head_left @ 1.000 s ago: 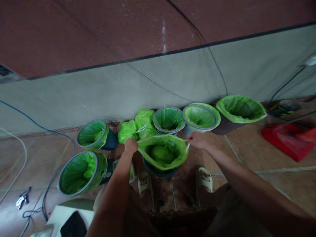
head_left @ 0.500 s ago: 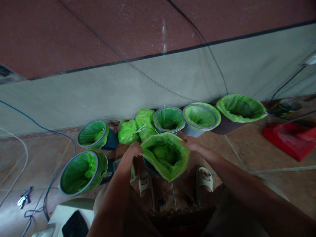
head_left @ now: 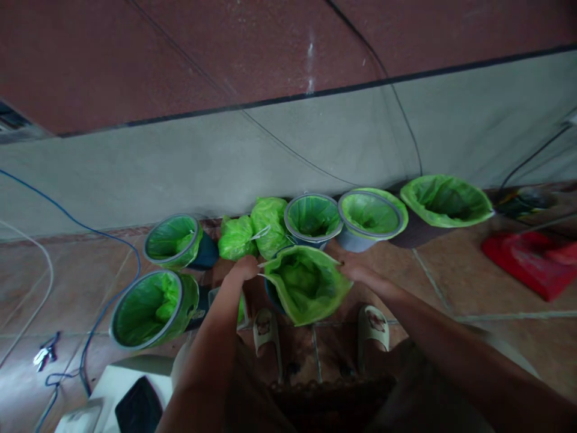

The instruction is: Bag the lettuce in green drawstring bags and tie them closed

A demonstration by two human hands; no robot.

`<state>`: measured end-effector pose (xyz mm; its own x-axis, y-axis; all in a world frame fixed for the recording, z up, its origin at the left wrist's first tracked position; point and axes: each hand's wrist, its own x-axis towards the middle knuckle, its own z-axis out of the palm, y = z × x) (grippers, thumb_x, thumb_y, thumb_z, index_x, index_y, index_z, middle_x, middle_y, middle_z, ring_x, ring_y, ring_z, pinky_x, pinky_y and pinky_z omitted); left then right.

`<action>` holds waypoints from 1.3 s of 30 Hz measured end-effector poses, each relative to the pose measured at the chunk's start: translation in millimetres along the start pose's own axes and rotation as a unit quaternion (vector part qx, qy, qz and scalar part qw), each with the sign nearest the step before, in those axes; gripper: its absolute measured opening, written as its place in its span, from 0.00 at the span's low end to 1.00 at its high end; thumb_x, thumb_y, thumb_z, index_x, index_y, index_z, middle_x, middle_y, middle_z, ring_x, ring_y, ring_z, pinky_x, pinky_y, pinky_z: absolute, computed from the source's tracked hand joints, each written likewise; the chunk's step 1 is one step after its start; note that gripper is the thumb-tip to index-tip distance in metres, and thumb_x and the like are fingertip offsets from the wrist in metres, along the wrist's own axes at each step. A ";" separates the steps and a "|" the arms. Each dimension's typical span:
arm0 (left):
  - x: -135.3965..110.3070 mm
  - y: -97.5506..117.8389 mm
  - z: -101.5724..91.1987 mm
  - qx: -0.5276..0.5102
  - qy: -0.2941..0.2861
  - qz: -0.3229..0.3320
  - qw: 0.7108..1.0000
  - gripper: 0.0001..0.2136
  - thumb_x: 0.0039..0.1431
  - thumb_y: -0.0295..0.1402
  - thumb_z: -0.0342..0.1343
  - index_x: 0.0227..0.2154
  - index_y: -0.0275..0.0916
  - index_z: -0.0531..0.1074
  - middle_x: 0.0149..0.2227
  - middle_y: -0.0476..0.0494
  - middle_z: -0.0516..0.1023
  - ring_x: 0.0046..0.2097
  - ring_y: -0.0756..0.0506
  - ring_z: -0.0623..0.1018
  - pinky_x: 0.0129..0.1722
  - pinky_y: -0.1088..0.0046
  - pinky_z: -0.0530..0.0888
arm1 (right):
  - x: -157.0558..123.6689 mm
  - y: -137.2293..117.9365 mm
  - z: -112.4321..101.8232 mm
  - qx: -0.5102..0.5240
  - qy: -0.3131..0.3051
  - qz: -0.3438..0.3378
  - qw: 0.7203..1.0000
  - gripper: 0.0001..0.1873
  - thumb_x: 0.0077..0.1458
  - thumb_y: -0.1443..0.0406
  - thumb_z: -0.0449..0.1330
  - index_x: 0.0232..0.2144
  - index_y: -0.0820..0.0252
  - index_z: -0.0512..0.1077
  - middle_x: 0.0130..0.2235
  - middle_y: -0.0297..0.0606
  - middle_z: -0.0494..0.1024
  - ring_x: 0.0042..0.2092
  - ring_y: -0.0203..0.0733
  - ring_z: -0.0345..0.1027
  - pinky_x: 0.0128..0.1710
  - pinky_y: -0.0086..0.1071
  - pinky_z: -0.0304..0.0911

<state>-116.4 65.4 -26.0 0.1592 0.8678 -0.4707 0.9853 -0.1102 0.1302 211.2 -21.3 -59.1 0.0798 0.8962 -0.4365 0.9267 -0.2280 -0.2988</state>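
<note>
A: Left side?
B: Two lined bins [head_left: 205, 250], then two tied bags [head_left: 237, 238] near the wall [head_left: 216, 162].
A: Left hand [head_left: 247, 268]?
B: Pinching the left edge of the green liner [head_left: 311, 305]; white drawstring [head_left: 262, 275] shows beside it.
A: Liner where?
B: Between the hands, mouth spread, over the blue bin [head_left: 273, 296].
A: Right hand [head_left: 354, 270]?
B: Pinching the liner's right edge. Exact finger placement too blurred to tell.
A: Right side?
B: Three more lined bins along the wall, then red dustpan [head_left: 525, 263] on the tiles [head_left: 464, 273].
</note>
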 end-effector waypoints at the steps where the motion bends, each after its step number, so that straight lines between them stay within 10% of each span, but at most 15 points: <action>1: -0.7 0.9 0.5 0.001 -0.017 0.006 1.000 0.07 0.48 0.33 0.58 0.26 0.35 0.79 0.31 0.36 0.82 0.38 0.41 0.81 0.36 0.75 0.72 | 1.3 0.5 2.7 -0.002 -0.002 -0.002 1.000 0.12 0.55 0.63 0.56 0.31 0.63 0.79 0.35 0.44 0.80 0.37 0.44 0.72 0.30 0.30 0.58; 6: -1.9 0.9 3.2 -0.070 -0.068 0.014 0.995 0.20 0.57 0.48 0.54 0.37 0.36 0.79 0.36 0.39 0.83 0.37 0.42 0.81 0.35 0.73 0.73 | 10.8 -1.2 5.3 0.025 0.031 0.011 0.999 0.23 0.60 0.52 0.55 0.49 0.59 0.75 0.44 0.45 0.80 0.44 0.47 0.73 0.38 0.32 0.62; 13: 10.0 35.3 30.0 -0.028 0.040 0.051 0.997 0.29 0.57 0.44 0.59 0.59 0.33 0.66 0.55 0.32 0.75 0.58 0.39 0.74 0.56 0.68 0.70 | 15.4 -14.4 10.4 0.024 0.026 -0.003 0.999 0.15 0.60 0.60 0.56 0.45 0.58 0.77 0.44 0.43 0.80 0.45 0.44 0.73 0.39 0.29 0.62; 21: 18.6 63.2 27.2 0.009 0.066 -0.014 0.998 0.16 0.61 0.24 0.45 0.45 0.34 0.76 0.47 0.31 0.80 0.52 0.37 0.78 0.50 0.64 0.74 | 13.3 -36.2 -6.8 0.016 0.074 0.029 0.997 0.14 0.57 0.68 0.52 0.37 0.61 0.79 0.38 0.44 0.80 0.37 0.42 0.71 0.32 0.30 0.56; 29: 8.5 61.9 6.8 -0.033 0.166 -0.054 0.984 0.16 0.61 0.25 0.46 0.46 0.39 0.77 0.44 0.35 0.81 0.49 0.39 0.80 0.48 0.66 0.74 | -2.3 -38.2 -13.9 0.052 0.135 0.005 0.989 0.12 0.54 0.70 0.54 0.34 0.59 0.78 0.34 0.38 0.81 0.34 0.38 0.70 0.31 0.28 0.54; 39: 3.3 64.2 6.7 -0.033 0.160 -0.038 0.986 0.19 0.62 0.29 0.48 0.54 0.33 0.71 0.49 0.31 0.78 0.52 0.35 0.78 0.50 0.62 0.73 | -1.5 -30.6 -12.3 0.040 0.111 0.036 0.992 0.14 0.57 0.68 0.52 0.36 0.59 0.78 0.37 0.40 0.81 0.36 0.40 0.72 0.32 0.28 0.57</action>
<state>-52.2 57.9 -25.0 0.0476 0.9820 -0.1830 0.9860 -0.0168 0.1661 187.2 -11.0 -38.8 0.2324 0.9361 -0.2641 0.8840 -0.3165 -0.3440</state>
